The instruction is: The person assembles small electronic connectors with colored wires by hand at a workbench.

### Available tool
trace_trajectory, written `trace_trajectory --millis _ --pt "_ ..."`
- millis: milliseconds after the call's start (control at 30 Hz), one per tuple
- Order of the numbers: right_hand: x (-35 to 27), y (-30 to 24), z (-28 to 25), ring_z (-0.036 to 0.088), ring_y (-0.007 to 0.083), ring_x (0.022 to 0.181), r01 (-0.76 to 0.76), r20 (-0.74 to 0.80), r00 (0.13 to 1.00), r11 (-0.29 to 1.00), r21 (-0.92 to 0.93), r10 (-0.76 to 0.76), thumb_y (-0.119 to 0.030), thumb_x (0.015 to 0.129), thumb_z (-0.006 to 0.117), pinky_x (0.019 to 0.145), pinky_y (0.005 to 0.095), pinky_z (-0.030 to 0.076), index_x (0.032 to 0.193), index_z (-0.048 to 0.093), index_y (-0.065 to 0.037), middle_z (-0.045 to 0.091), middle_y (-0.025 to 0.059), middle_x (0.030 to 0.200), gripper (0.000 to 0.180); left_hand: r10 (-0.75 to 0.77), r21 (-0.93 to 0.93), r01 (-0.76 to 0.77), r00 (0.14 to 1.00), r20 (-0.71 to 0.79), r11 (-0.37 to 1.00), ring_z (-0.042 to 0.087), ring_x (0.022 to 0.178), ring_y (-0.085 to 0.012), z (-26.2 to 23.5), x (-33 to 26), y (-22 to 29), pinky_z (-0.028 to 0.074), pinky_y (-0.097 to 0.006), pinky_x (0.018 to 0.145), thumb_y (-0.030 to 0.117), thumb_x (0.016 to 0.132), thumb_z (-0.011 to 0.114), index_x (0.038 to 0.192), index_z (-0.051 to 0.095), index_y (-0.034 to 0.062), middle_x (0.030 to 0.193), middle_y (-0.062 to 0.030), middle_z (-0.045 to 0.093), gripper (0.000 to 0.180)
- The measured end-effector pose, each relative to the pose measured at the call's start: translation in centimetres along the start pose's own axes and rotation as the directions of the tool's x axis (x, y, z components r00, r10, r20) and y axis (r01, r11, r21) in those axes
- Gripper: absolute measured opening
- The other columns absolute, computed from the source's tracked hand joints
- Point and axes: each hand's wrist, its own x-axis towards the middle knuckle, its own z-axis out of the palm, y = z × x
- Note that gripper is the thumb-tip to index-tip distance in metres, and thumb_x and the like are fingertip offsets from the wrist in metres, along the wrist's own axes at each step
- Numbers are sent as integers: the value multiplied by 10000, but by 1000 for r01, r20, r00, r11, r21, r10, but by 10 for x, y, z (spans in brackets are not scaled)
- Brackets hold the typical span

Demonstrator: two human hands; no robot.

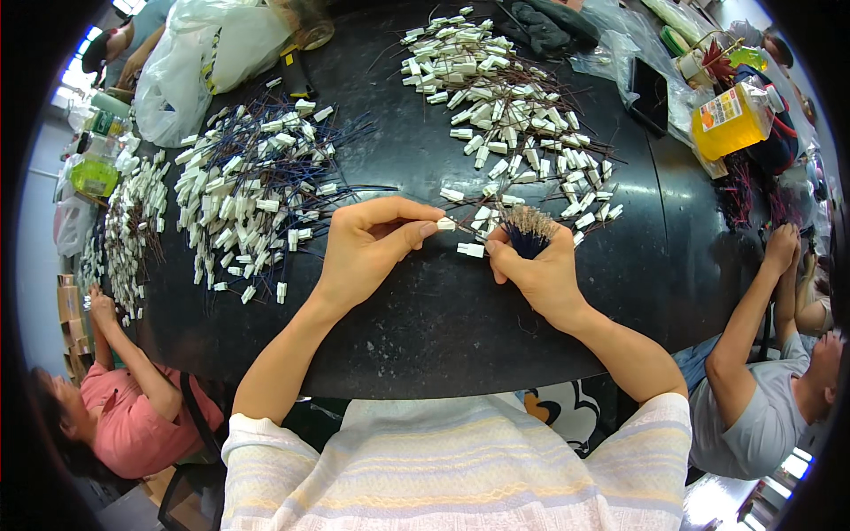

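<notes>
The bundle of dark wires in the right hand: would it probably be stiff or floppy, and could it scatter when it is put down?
The wire bundle would likely bend somewhat under a push, since its strands look thin. It could scatter when released: its pale ends fan out, and no tie shows above the right hand.

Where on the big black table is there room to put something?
The table is mostly bare between the forearms, right of the right hand, and between the blue-wired pile and far pile. Crowded: both piles, and around the phone and yellow bottle.
</notes>
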Motion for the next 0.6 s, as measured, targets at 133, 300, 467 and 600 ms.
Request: trace_trajectory --millis 133,300,467,600 --pt "-4 -8 -2 495 45 513 40 2 999 998 41 -40 -11 759 593 473 186 385 741 554 -5 535 -2 586 44 244 110 -239 969 -34 965 552 663 -76 4 -9 16 423 -188 573 -54 759 621 890 654 -22 759 -58 630 139" --pt "-7 -11 -5 497 31 583 196 -16 981 980 19 -196 7 731 621 521 190 404 728 556 14 551 -3 634 66 512 206 -489 855 -82 848 585 668 -137 2 -6 14 439 -214 592 -106 711 633 867 647 -29 783 -103 641 174" --pt "-6 -10 -3 497 29 618 177 -12 984 984 -29 -177 5 721 625 538 190 403 712 556 18 557 2 642 71 451 181 -437 892 -41 881 589 668 -144 6 -9 9 448 -223 598 -105 704 639 868 648 -24 798 -109 646 183" --pt "-4 -2 -4 476 22 573 243 -21 968 955 -168 -250 8 712 625 502 195 385 698 553 12 544 4 607 74 469 182 -457 883 -23 871 588 659 -151 8 -8 6 449 -229 588 -102 699 643 863 648 -22 793 -106 647 182"
